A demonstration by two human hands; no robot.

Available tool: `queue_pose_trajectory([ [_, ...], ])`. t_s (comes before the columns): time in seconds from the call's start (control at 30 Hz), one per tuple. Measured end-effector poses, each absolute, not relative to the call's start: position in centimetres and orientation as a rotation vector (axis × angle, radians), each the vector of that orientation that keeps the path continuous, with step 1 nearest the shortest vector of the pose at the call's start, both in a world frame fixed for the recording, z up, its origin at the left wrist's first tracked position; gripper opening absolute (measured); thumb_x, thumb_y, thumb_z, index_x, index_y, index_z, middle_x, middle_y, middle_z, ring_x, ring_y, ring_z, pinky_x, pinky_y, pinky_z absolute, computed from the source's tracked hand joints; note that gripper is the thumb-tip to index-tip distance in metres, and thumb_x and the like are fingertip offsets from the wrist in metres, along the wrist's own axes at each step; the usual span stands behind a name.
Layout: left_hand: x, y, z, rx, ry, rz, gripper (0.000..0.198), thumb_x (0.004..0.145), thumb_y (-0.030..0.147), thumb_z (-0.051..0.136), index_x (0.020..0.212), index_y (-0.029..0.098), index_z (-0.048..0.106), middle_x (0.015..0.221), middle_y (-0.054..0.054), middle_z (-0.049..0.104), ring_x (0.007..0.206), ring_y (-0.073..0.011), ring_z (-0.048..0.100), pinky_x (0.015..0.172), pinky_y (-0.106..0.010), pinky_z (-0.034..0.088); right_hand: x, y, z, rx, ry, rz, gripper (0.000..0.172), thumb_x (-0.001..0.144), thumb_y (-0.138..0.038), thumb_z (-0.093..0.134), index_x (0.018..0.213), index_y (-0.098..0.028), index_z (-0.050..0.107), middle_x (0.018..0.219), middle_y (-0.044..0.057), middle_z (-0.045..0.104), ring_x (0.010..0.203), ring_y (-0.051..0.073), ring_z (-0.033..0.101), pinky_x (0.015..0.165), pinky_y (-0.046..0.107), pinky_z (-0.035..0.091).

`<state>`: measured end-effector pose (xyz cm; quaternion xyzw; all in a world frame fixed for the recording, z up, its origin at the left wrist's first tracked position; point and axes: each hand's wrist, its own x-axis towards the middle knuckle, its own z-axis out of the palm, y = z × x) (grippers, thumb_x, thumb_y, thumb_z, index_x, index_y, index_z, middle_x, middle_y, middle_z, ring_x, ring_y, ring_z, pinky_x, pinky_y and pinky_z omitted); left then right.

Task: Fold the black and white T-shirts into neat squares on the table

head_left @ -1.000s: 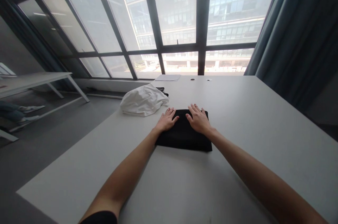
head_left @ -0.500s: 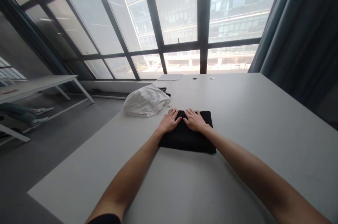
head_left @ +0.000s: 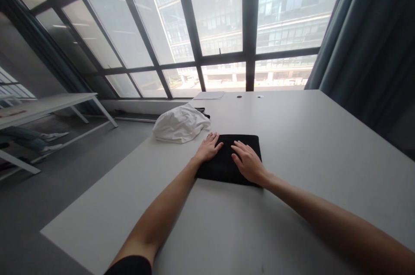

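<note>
A black folded cloth (head_left: 227,167), roughly rectangular, lies flat on the white table (head_left: 308,149). My left hand (head_left: 208,148) rests on its far left part with the fingers stretched out. Over the right half of the cloth is my right hand (head_left: 249,161), its fingers extended and slightly apart; whether it presses on the cloth or hovers just above, I cannot tell. Neither hand grips anything. Just beyond my left hand sits a crumpled white cloth (head_left: 181,124) in a loose heap.
Dark objects (head_left: 203,113) lie partly hidden behind the white heap. White sheets (head_left: 209,95) are at the table's far edge, before a large window (head_left: 220,20). A grey-blue curtain (head_left: 366,50) hangs at right. At left, a person's legs (head_left: 29,139) show under another table (head_left: 55,104).
My right hand has drawn back toward me and a little to the right over the black cloth. My left hand has stayed in place on it.
</note>
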<state>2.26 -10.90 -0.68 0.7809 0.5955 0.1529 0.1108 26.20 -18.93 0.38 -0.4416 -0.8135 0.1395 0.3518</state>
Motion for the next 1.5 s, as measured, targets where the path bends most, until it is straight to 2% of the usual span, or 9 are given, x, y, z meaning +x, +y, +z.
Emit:
queue_pose_trajectory([
  [0.13,1.2,-11.0,0.9,2.234,1.59,0.758,0.06,0.099,0.045,0.042,0.152,0.017,0.043,0.164,-0.01,0.029,0.153,-0.0235,0.021,0.124,-0.039,0.019,29.5,-16.0,2.4,-1.469,-1.569,0.691,0.038,0.097,-0.026,0.048,0.13,-0.012,0.061,0.135,0.015,0.062,0.125,0.023,0.057,0.11,0.034,0.043],
  [0.23,-0.1,-11.5,2.2,1.984,1.718,0.983,0.059,0.094,0.042,0.054,0.146,0.015,0.05,0.156,-0.014,0.044,0.141,-0.027,0.044,0.118,-0.038,0.033,32.2,-14.8,3.1,-1.697,-1.337,1.076,0.03,0.094,-0.021,0.053,0.121,-0.012,0.062,0.118,0.016,0.067,0.104,0.023,0.066,0.089,0.034,0.056],
  [0.37,-1.7,-12.7,3.4,1.452,1.857,0.731,0.064,0.081,0.049,0.072,0.131,0.012,0.059,0.126,-0.018,0.066,0.105,-0.0293,0.067,0.089,-0.039,0.056,33.6,-14.6,3.5,-1.748,-1.256,1.312,0.013,0.093,-0.021,0.057,0.099,-0.012,0.063,0.087,0.009,0.067,0.07,0.017,0.067,0.064,0.031,0.06],
  [0.57,-2.5,-13.2,4.9,1.252,1.75,0.432,0.056,0.053,0.055,0.093,0.079,0.016,0.064,0.078,-0.005,0.068,0.069,-0.0159,0.064,0.062,-0.025,0.053,33.4,-13.5,4.5,-1.788,-1.292,1.488,0.009,0.089,-0.019,0.065,0.088,-0.011,0.06,0.071,0.004,0.062,0.056,0.013,0.064,0.056,0.027,0.06],
  [0.7,-1.9,-13.1,5.5,1.222,1.78,0.39,0.057,0.049,0.056,0.094,0.067,0.017,0.057,0.059,0.002,0.055,0.054,-0.0103,0.053,0.052,-0.021,0.045,33.5,-12.6,4.5,-1.884,-1.349,1.47,0.014,0.084,-0.018,0.071,0.084,-0.011,0.06,0.063,0.003,0.06,0.051,0.012,0.06,0.044,0.02,0.05],
  [0.97,-0.9,-14.4,6.3,1.242,1.69,0.521,0.052,0.051,0.047,0.092,0.085,0.017,0.069,0.086,-0.006,0.073,0.072,-0.0179,0.069,0.058,-0.022,0.051,32.2,-12.8,3.1,-1.785,-1.491,1.26,0.016,0.072,-0.014,0.075,0.069,-0.014,0.059,0.05,-0.002,0.051,0.046,0.012,0.051,0.038,0.02,0.037],
  [1.13,-1.2,-13.5,5.6,1.202,1.737,0.567,0.056,0.052,0.043,0.092,0.091,0.017,0.063,0.08,-0.004,0.071,0.068,-0.0175,0.068,0.055,-0.021,0.051,31.4,-13.0,2.7,-1.7,-1.488,1.226,0.015,0.065,-0.008,0.073,0.072,-0.015,0.062,0.056,-0.002,0.056,0.054,0.015,0.058,0.045,0.022,0.045],
  [1.33,0.1,-14.0,5.0,1.257,1.74,0.721,0.083,0.064,0.047,0.086,0.133,0.029,0.043,0.078,0.0,0.069,0.067,-0.0206,0.069,0.05,-0.021,0.047,32.9,-12.8,3.2,-1.72,-1.362,1.25,0.017,0.067,-0.009,0.074,0.074,-0.015,0.06,0.054,-0.005,0.05,0.051,0.013,0.054,0.045,0.022,0.045],
  [1.5,5.2,-13.8,4.9,1.334,1.601,0.752,0.08,0.066,0.051,0.084,0.132,0.033,0.042,0.076,0.002,0.067,0.066,-0.0184,0.066,0.051,-0.02,0.045,38.4,-11.9,3.8,-1.738,-1.263,1.282,0.019,0.071,-0.009,0.076,0.075,-0.016,0.058,0.053,-0.007,0.045,0.048,0.009,0.048,0.046,0.019,0.045],
])
